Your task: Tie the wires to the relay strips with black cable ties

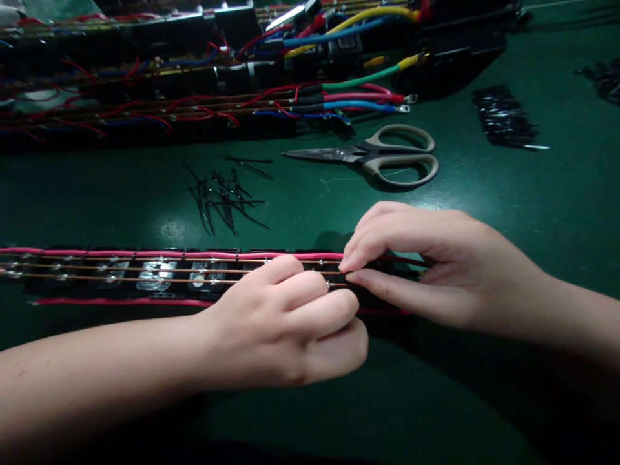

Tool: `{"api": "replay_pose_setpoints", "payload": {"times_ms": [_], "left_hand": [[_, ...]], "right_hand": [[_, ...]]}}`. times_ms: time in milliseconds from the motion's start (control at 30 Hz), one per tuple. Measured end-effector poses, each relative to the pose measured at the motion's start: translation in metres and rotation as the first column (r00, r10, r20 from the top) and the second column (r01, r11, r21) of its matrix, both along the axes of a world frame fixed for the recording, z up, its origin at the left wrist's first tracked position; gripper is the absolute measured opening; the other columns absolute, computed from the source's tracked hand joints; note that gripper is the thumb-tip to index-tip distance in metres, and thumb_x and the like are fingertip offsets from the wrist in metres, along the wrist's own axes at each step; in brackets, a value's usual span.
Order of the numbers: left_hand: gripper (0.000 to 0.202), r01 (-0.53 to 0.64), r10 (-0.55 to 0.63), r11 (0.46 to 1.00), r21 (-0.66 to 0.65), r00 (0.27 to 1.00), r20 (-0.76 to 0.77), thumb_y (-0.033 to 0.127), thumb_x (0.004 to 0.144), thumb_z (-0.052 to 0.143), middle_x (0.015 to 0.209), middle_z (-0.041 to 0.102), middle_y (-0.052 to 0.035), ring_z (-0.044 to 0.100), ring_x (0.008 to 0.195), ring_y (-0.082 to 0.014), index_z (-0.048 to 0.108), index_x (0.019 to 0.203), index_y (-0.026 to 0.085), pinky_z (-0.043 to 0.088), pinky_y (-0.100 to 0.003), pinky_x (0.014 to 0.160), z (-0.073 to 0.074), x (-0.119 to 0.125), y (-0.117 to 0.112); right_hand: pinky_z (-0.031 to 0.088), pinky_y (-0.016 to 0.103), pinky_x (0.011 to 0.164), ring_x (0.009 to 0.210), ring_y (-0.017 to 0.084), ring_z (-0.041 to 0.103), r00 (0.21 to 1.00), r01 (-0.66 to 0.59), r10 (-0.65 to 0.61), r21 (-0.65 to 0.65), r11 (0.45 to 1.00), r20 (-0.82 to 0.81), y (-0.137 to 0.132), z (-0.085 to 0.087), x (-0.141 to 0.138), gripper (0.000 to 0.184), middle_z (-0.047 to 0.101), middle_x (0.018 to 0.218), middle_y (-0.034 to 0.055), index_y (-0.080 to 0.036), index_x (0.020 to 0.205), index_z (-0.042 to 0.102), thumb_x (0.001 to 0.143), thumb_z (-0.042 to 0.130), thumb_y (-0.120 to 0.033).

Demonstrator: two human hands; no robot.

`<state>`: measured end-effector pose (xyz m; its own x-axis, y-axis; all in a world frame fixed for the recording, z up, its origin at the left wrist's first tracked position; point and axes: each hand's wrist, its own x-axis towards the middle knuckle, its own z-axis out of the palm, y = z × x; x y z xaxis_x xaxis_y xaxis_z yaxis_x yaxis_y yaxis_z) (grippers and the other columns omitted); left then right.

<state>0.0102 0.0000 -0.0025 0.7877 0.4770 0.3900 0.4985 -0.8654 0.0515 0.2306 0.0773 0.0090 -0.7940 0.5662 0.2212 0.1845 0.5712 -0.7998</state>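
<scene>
Left hand (295, 323) curled over the near wired strip (184, 276), right hand (465, 274) fingertips at its rods (232, 271), each grip's hold unclear.

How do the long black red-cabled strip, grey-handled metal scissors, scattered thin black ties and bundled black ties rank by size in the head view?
1. Strip
2. Scissors
3. Scattered ties and bundled ties: too alike to rank.
</scene>
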Motion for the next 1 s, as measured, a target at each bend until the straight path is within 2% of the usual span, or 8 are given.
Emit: {"api": "replay_pose_setpoints", "payload": {"times_ms": [100, 200, 367, 600, 833, 1000], "left_hand": [[0.019, 0.049, -0.048, 0.999, 0.018, 0.997, -0.057, 0.013, 0.092, 0.062, 0.096, 0.066, 0.0012, 0.05, 0.074, -0.0145, 0.07, 0.106, 0.024, 0.039, -0.034, 0.063, -0.001, -0.0009, 0.0007], [0.015, 0.071, -0.069, 0.997, 0.015, 0.992, -0.105, 0.014, 0.093, 0.061, 0.097, 0.065, 0.0003, 0.05, 0.075, -0.015, 0.071, 0.1, 0.022, 0.039, -0.035, 0.063, -0.0003, -0.0025, 0.001], [0.017, 0.071, -0.067, 0.997, 0.027, 0.99, -0.123, 0.013, 0.093, 0.061, 0.101, 0.065, -0.0001, 0.05, 0.075, -0.0145, 0.071, 0.102, 0.022, 0.039, -0.035, 0.064, -0.0001, -0.0033, -0.0012], [0.015, 0.076, -0.069, 0.993, 0.088, 0.994, -0.082, 0.013, 0.09, 0.067, 0.104, 0.066, 0.0007, 0.052, 0.076, -0.013, 0.073, 0.099, 0.024, 0.041, -0.035, 0.064, -0.001, -0.0024, -0.0019], [0.017, 0.108, -0.101, 0.991, 0.083, 0.992, -0.076, 0.015, 0.09, 0.068, 0.106, 0.068, -0.0028, 0.055, 0.08, -0.0146, 0.071, 0.105, 0.02, 0.041, -0.035, 0.064, -0.0016, -0.0045, -0.0013], [0.01, 0.053, -0.054, 0.998, 0.033, 0.999, 0.003, 0.014, 0.091, 0.063, 0.094, 0.071, -0.0033, 0.055, 0.071, -0.0143, 0.071, 0.094, 0.019, 0.041, -0.035, 0.061, -0.0008, -0.0016, 0.0002]], "right_hand": [[0.054, 0.029, 0.071, 0.084, 0.018, 0.066, 0.999, -0.045, 0.045, 0.06, 0.997, 0.001, 0.0005, -0.0016, -0.0019, 0.009, 0.073, 0.085, 0.0053, -0.017, 0.085, 0.075, 0.089, 0.068, -0.016], [0.054, 0.029, 0.07, 0.084, 0.017, 0.065, 1.0, -0.028, 0.027, 0.11, 0.994, 0.007, -0.0005, -0.0008, -0.0024, 0.013, 0.07, 0.088, 0.0067, -0.017, 0.08, 0.076, 0.089, 0.067, -0.015], [0.055, 0.03, 0.069, 0.084, 0.018, 0.065, 1.0, -0.006, 0.004, 0.057, 0.998, 0.028, -0.0027, 0.0014, -0.0016, 0.015, 0.068, 0.09, 0.0071, -0.019, 0.08, 0.077, 0.089, 0.066, -0.015], [0.055, 0.029, 0.068, 0.083, 0.017, 0.065, 1.0, 0.007, -0.007, 0.016, 1.0, 0.02, -0.0029, -0.0002, -0.002, 0.013, 0.067, 0.09, 0.0061, -0.02, 0.079, 0.077, 0.087, 0.068, -0.015], [0.053, 0.029, 0.074, 0.084, 0.016, 0.064, 1.0, -0.026, 0.027, 0.132, 0.991, 0.001, -0.0018, -0.0004, -0.0014, 0.016, 0.068, 0.087, 0.0065, -0.017, 0.078, 0.073, 0.089, 0.064, -0.012], [0.053, 0.029, 0.07, 0.085, 0.018, 0.066, 0.999, -0.022, 0.025, 0.133, 0.991, -0.021, -0.0005, -0.0007, -0.0014, 0.011, 0.072, 0.088, 0.0044, -0.021, 0.082, 0.072, 0.087, 0.067, -0.013]]}}
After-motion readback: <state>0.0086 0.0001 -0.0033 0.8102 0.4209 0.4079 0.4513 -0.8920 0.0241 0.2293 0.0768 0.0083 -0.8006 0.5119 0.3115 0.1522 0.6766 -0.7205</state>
